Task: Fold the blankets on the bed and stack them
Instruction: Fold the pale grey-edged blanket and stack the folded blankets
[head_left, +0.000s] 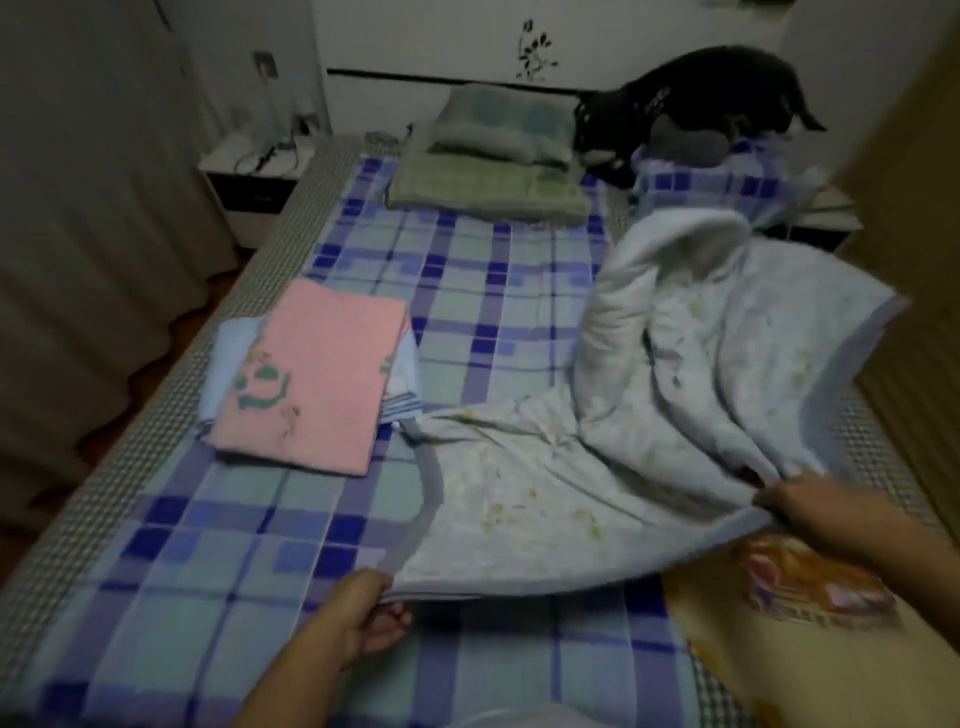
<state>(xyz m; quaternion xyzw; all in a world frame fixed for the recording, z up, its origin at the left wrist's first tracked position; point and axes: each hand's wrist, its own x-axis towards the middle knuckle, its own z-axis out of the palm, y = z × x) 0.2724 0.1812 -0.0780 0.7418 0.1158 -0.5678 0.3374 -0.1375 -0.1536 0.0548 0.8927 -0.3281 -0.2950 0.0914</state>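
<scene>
A pale blue quilt (649, 415) with a faint yellow flower print lies on the right half of the bed (467, 291), its near edge lifted off the checked sheet and its far part billowing up in a tall rounded fold. The left hand (358, 613) grips the near left corner of that edge, fingers curled under the cloth and thumb on top. The right hand (810, 506) pinches the near right part of the same edge, where the fabric bunches into creases.

To the left of the quilt, near the bed's left side, a folded pink blanket (317, 374) with a green pattern lies on top of a folded light blue blanket (234, 348); the quilt's left tip reaches just beside this stack. Near the headboard a folded green blanket (483, 189) lies flat with a pillow (498, 124) on it. A black cat (691, 109) stands at the head of the bed on the right, bent down over a grey cushion. An orange patterned cloth (789, 613) lies at the near right corner, under the right forearm. A bedside cabinet (249, 182) stands beyond the left edge.
</scene>
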